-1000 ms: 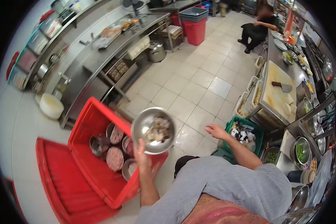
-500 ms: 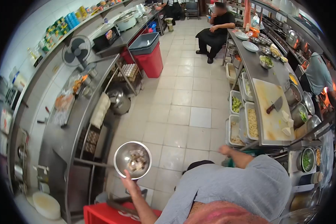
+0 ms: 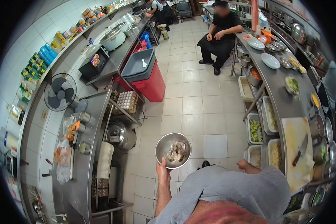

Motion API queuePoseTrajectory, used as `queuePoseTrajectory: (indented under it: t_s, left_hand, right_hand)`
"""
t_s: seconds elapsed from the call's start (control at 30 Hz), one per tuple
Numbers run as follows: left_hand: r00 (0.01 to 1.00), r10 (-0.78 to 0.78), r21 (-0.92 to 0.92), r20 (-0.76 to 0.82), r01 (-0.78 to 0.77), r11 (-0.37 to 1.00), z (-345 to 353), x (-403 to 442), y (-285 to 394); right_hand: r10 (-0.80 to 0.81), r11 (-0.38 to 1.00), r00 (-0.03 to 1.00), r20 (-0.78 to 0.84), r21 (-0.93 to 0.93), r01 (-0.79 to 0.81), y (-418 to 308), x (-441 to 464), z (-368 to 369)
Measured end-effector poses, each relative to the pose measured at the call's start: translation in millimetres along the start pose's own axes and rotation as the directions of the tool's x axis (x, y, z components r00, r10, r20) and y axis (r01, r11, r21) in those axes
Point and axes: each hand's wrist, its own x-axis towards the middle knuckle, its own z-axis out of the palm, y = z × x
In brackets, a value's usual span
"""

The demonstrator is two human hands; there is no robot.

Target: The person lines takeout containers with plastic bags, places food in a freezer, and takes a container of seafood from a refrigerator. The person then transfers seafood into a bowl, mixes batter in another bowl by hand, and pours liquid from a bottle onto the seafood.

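A round steel bowl (image 3: 160, 149) is in my left hand (image 3: 163, 172), out in front of my body above the tiled floor. My thumb lies on its near rim and the fingers go underneath, out of sight. Inside are pale and greyish raw pieces (image 3: 177, 152), perhaps seafood or meat; I cannot make out which. My right hand (image 3: 245, 165) hangs low by my side, near the white bins under the right counter. No object shows in it, and its fingers are too small and foreshortened to read.
On the right counter, a knife (image 3: 298, 155) lies on a cutting board (image 3: 292, 128). Below stand bins of cut food (image 3: 255, 130). A person in black (image 3: 224, 31) sits ahead on the right. At left are a red bin (image 3: 153, 87), a steel pot (image 3: 120, 135) and a steel table (image 3: 86, 164).
I have moved forward along the aisle; the red stool in front has left the view. The bowl has shifted right in view. The seated person's raised hand has come down.
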Motion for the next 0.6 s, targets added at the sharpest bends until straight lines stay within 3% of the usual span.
queuePoseTrajectory:
  t_s: [0.07, 0.1, 0.13, 0.2, 0.33, 0.4, 0.53, 0.6]
  left_hand:
    - [1.000, -0.023, -0.005, -0.020, 0.023, 1.000, 15, 46, 10]
    - [0.999, -0.018, -0.011, -0.032, 0.018, 1.000, 19, 70, 17]
    - [0.999, -0.008, -0.018, -0.048, 0.008, 1.000, 24, 95, 23]
    - [0.995, -0.010, -0.051, -0.095, 0.005, 0.999, 36, 142, 36]
    - [0.992, -0.016, -0.053, -0.122, 0.010, 0.999, 53, 266, 56]
    - [0.994, -0.030, -0.020, -0.103, 0.028, 0.999, 68, 332, 72]
    - [0.998, -0.066, 0.041, -0.001, 0.066, 0.997, 130, 458, 137]
    - [0.989, -0.065, 0.105, 0.129, 0.052, 0.993, 170, 515, 180]
  right_hand:
    - [0.182, 0.890, 0.970, -0.164, 0.448, -0.091, -104, 19, -92]
    - [0.211, 0.805, 0.968, -0.137, 0.586, -0.092, -136, 47, -127]
    - [0.097, 0.876, 0.983, -0.156, 0.482, -0.010, -160, 83, -162]
    - [0.011, 0.840, 0.961, -0.275, 0.525, 0.140, -201, 157, -209]
    - [-0.066, 0.861, 0.935, -0.347, 0.454, 0.230, -281, 253, -312]
    - [-0.006, 0.814, 0.942, -0.336, 0.545, 0.200, -298, 285, -345]
    - [0.289, 0.778, 0.945, -0.152, 0.613, -0.139, -291, 316, -381]
    - [0.369, 0.751, 0.921, -0.123, 0.623, -0.218, -276, 321, -393]
